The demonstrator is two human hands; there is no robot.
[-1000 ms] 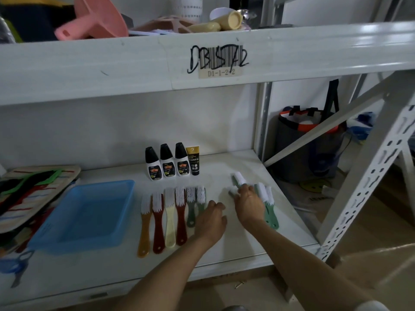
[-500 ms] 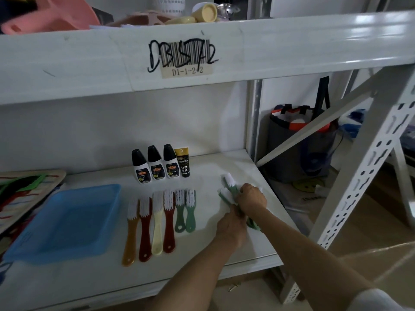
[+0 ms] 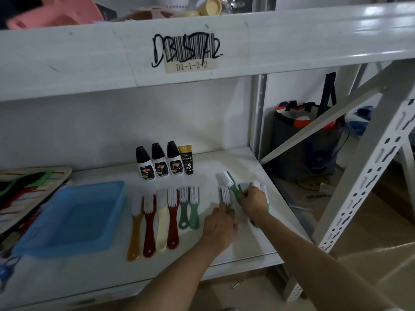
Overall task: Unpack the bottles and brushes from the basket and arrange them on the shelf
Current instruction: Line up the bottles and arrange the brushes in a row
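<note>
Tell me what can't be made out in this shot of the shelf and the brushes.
- Head view: handles of the green brushes at right, covered by the left hand and right hand; their count is unclear.
- Head view: the fingers of both hands, curled under and out of sight.
- Head view: print on the bottles, too small to read.
- Head view: the tray at far left, cut by the frame edge.
</note>
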